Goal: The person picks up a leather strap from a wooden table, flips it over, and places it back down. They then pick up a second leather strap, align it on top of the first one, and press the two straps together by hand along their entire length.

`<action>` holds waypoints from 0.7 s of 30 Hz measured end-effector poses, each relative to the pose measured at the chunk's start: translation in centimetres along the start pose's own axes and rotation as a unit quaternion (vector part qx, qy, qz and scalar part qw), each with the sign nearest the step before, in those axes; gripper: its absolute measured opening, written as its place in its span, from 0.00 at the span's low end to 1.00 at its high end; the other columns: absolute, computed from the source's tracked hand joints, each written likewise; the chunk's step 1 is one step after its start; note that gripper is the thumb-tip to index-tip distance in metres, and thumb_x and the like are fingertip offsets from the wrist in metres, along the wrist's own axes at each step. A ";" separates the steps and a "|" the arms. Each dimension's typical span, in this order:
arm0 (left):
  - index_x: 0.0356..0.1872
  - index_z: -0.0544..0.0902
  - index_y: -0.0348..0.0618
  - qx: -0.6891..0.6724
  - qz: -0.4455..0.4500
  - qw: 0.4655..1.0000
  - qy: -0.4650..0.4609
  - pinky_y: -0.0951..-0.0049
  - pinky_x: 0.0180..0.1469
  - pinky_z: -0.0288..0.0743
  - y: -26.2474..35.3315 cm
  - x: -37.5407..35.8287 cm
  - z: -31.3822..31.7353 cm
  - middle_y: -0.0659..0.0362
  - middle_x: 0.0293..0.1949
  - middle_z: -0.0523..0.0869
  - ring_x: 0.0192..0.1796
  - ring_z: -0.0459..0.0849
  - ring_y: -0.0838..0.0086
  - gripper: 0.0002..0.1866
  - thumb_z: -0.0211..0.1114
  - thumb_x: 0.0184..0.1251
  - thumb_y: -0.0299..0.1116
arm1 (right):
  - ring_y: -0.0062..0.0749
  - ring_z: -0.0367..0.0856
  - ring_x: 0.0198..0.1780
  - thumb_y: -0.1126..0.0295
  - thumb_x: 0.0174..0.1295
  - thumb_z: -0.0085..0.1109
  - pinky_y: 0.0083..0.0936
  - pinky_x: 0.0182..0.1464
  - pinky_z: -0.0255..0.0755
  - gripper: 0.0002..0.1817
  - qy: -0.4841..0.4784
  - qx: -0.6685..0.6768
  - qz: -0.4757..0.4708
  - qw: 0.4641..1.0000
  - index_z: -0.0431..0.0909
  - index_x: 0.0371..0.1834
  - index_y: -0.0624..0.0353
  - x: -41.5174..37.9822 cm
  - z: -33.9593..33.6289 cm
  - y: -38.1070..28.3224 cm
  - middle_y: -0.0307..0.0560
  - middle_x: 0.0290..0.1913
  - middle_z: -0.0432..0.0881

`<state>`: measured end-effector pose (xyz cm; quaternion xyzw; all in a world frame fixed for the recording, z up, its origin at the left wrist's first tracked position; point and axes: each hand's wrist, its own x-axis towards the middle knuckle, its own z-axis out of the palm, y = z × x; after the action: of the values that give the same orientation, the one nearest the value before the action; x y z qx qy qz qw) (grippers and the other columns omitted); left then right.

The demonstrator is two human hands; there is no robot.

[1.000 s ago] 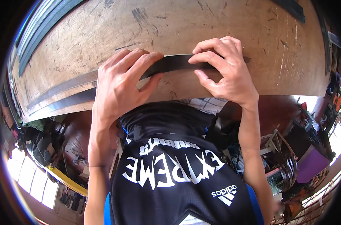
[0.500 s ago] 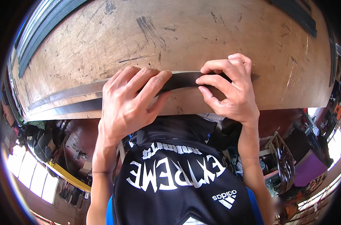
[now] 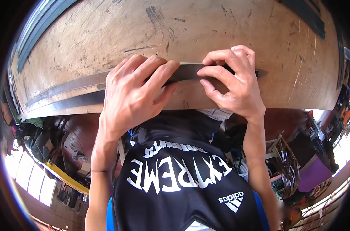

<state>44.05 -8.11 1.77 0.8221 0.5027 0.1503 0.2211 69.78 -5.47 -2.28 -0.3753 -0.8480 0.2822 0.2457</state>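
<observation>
The strip runs side to side on the desk, partly hidden by the left hand and right hand. Both hands have bent fingers at it; I can't tell if they pinch.

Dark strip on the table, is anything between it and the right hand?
Nothing that I can see is between the dark strip and the right hand, which curls over part of it. The left hand covers another part.
</observation>
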 end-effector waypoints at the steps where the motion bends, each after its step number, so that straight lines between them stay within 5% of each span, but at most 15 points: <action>1: 0.54 0.90 0.45 0.001 0.002 1.000 0.004 0.61 0.45 0.86 -0.1 0.0 0.1 0.56 0.44 0.91 0.43 0.90 0.59 0.26 0.84 0.50 0.28 | 0.35 0.78 0.51 0.72 0.54 0.77 0.45 0.67 0.64 0.12 0.001 -0.001 -0.002 1.000 0.87 0.41 0.49 0.0 0.1 0.0 0.31 0.49 0.82; 4: 0.53 0.88 0.47 0.018 0.032 0.998 0.047 0.63 0.44 0.84 -0.4 0.0 0.8 0.62 0.42 0.88 0.41 0.86 0.64 0.23 0.81 0.53 0.33 | 0.35 0.78 0.51 0.72 0.55 0.77 0.45 0.68 0.63 0.12 0.000 0.004 -0.016 1.000 0.87 0.42 0.49 0.4 0.5 -0.1 0.31 0.49 0.82; 21: 0.53 0.90 0.46 0.014 0.018 0.999 0.032 0.60 0.44 0.86 0.0 -0.1 0.7 0.58 0.44 0.91 0.42 0.90 0.59 0.24 0.82 0.51 0.29 | 0.39 0.80 0.53 0.72 0.55 0.78 0.44 0.69 0.64 0.16 0.003 0.010 -0.023 1.000 0.86 0.48 0.49 1.1 1.2 -0.3 0.34 0.49 0.82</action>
<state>44.29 -8.36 1.16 0.8288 0.4964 0.1737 0.1909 68.22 -5.19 -2.70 -0.3546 -0.8527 0.2835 0.2583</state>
